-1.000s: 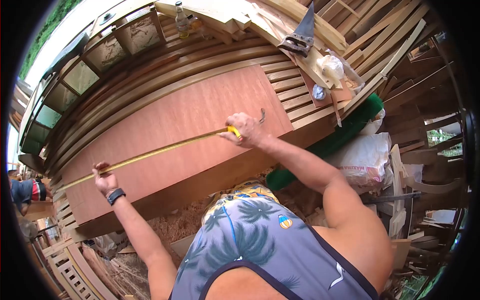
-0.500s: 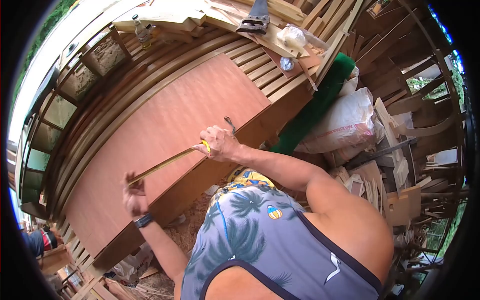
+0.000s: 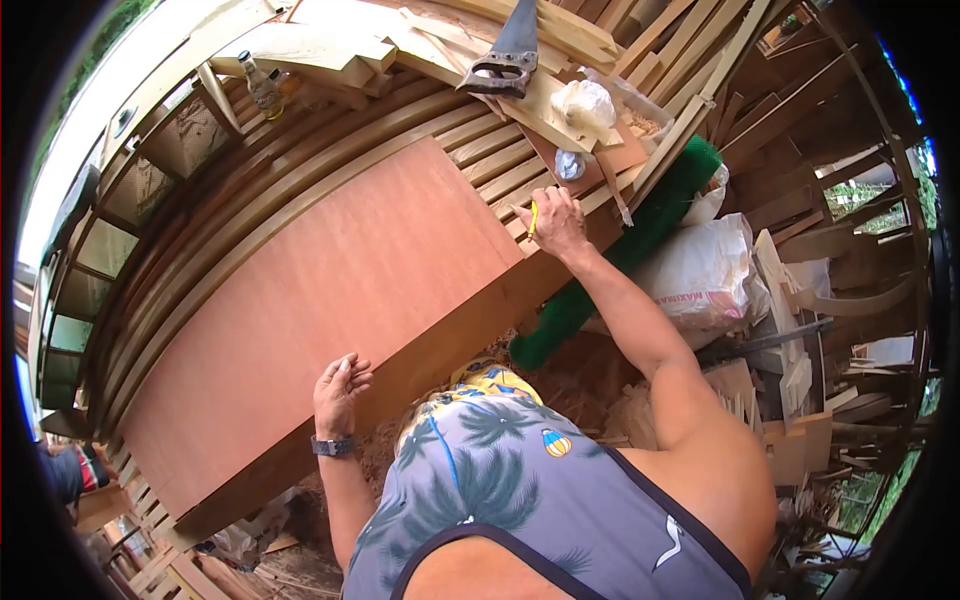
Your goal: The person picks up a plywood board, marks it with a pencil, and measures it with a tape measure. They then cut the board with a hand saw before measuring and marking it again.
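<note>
A reddish plywood sheet (image 3: pixel 310 300) lies across a stack of wooden boards. At its near edge is my left hand (image 3: pixel 341 392), palm partly turned up, fingers loosely bent and apart, with nothing visible in them. My right hand (image 3: pixel 556 222) is closed beyond the sheet's right end, above the boards. A slim yellow part of the tape measure (image 3: pixel 533 222) shows between its fingers; the rest is hidden in the grip. No stretched blade shows between the hands.
A handsaw (image 3: pixel 508 65) rests on timber at the back, near a crumpled white plastic bag (image 3: pixel 585 103). Glass bottles (image 3: pixel 262 88) stand at the upper left. Green netting (image 3: pixel 655 210) and a white sack (image 3: pixel 705 265) lie to the right. Another person's arm (image 3: pixel 75 475) shows at far left.
The blade stretched between my hands is no longer visible. My right hand has moved up and right past the sheet's end; my left has moved right along its near edge.
</note>
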Action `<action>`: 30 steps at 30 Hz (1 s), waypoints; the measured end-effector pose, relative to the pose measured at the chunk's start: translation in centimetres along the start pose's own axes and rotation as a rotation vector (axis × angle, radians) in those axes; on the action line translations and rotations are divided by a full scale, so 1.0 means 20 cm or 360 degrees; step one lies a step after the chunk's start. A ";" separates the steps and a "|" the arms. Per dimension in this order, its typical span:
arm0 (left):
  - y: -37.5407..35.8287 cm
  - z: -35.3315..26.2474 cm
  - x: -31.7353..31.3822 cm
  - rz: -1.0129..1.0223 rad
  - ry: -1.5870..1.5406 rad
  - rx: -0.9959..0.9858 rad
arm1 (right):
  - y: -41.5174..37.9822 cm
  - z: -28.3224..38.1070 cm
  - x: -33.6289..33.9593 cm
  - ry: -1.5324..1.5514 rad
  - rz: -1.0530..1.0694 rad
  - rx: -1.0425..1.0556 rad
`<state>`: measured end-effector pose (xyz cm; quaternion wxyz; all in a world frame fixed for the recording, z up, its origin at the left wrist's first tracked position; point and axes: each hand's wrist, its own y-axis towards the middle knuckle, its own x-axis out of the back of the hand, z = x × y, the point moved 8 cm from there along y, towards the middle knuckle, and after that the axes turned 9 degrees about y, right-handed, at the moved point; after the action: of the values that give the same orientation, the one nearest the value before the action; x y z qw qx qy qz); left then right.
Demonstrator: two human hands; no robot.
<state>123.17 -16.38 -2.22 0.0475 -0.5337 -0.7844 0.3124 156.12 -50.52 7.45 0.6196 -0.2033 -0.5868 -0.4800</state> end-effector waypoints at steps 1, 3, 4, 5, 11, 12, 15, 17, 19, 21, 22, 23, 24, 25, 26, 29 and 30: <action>0.02 0.00 -0.02 -0.0017 0.0021 0.0033 | 0.03 -0.07 -0.02 -0.0017 -0.0045 0.0038; 0.07 -0.01 -0.10 -0.0060 0.0042 0.0068 | 0.08 -0.18 -0.08 0.0028 -0.0051 0.0066; 0.09 -0.03 -0.15 -0.0071 0.0033 0.0073 | 0.10 -0.22 -0.11 0.0056 -0.0064 0.0078; 0.11 -0.05 -0.20 -0.0086 0.0025 0.0083 | 0.12 -0.26 -0.14 0.0059 -0.0048 0.0093; 0.16 -0.15 -0.39 -0.0199 -0.0047 -0.0006 | 0.48 -0.09 0.22 0.0123 -0.0650 0.0393; 0.15 -0.14 -0.41 -0.0222 -0.0048 -0.0003 | 0.59 -0.14 0.27 0.0339 -0.0802 0.0375; 0.12 -0.13 -0.45 -0.0326 0.0012 -0.0004 | 0.99 -0.27 0.40 -0.0138 -0.1126 -0.0058; 0.09 -0.11 -0.45 -0.0371 -0.0010 -0.0002 | 1.16 -0.44 0.30 0.0112 -0.0746 -0.0275; 0.05 -0.09 -0.44 -0.0407 -0.0018 -0.0021 | 1.28 -0.52 0.16 0.0348 -0.0350 -0.0472; 0.01 -0.07 -0.43 -0.0442 -0.0031 -0.0044 | 1.30 -0.61 0.06 0.0466 -0.0249 -0.0961; -0.01 -0.06 -0.42 -0.0470 -0.0048 -0.0029 | 1.36 -0.64 0.01 0.0476 -0.0250 -0.0952; -0.03 -0.04 -0.40 -0.0498 -0.0063 -0.0016 | 1.43 -0.69 -0.11 0.0493 0.0043 -0.0933; -0.04 -0.03 -0.39 -0.0505 -0.0060 -0.0026 | 1.44 -0.65 -0.16 0.0506 0.0337 -0.0911; -0.05 -0.01 -0.37 -0.0480 -0.0055 -0.0028 | 1.41 -0.66 -0.17 0.0904 0.0391 -0.1160; -0.06 0.00 -0.36 -0.0453 -0.0049 -0.0030 | 1.40 -0.65 -0.18 0.0913 0.0386 -0.1158; -0.08 -0.01 -0.35 -0.0443 -0.0061 -0.0069 | 1.45 -0.77 -0.38 0.1705 0.0184 -0.1375; -0.09 -0.03 -0.34 -0.0436 -0.0092 -0.0094 | 1.45 -0.75 -0.37 0.1712 0.0176 -0.1375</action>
<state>124.92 -22.51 0.92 0.0513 -0.4136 -0.8597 0.2952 189.45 -46.85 6.25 0.7116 -0.1951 0.0569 -0.6725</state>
